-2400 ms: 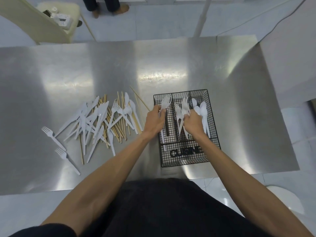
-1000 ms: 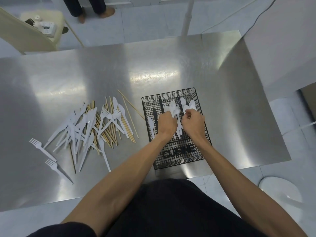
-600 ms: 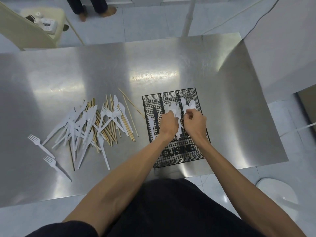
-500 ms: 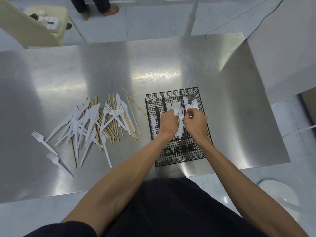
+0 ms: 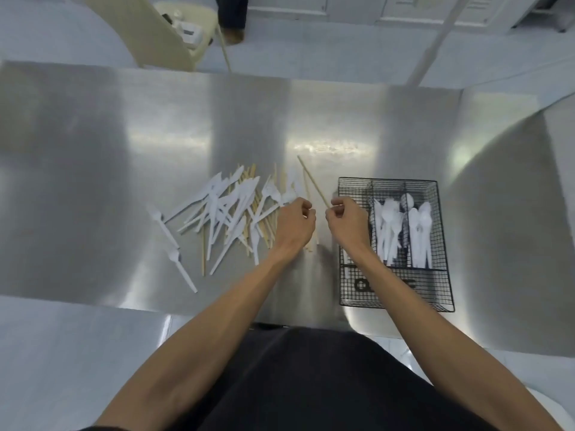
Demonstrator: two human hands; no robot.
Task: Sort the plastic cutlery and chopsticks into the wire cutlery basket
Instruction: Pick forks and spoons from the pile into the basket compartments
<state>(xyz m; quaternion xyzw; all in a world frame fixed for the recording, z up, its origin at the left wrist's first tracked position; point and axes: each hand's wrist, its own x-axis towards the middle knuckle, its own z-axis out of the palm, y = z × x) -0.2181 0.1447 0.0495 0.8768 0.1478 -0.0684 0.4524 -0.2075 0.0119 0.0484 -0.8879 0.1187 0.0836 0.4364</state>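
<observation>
The black wire basket [image 5: 441, 244] stands at the table's front right. White forks [image 5: 387, 227] fill its middle slot and white spoons [image 5: 420, 233] its right slot; my right forearm hides the left slot. The loose pile of white cutlery and wooden chopsticks [image 5: 230, 213] lies left of it. My left hand [image 5: 294, 223] hovers with curled fingers over the pile's right edge, nothing visible in it. My right hand [image 5: 348, 222] is between pile and basket, thumb and forefinger pinched at the near end of a single chopstick [image 5: 312, 181]; blur hides whether they grip it.
The steel table [image 5: 140, 126] ends just in front of my body. Two white forks [image 5: 174, 244] lie apart at the pile's left. Beyond the far edge are a cream chair [image 5: 155, 35], a standing person's foot [image 5: 231, 29] and a white pole [image 5: 435, 38].
Both hands have left the basket and moved left to the pile's right edge. The forks they were handling now lie in the middle slot. The view has shifted, so the basket sits further right.
</observation>
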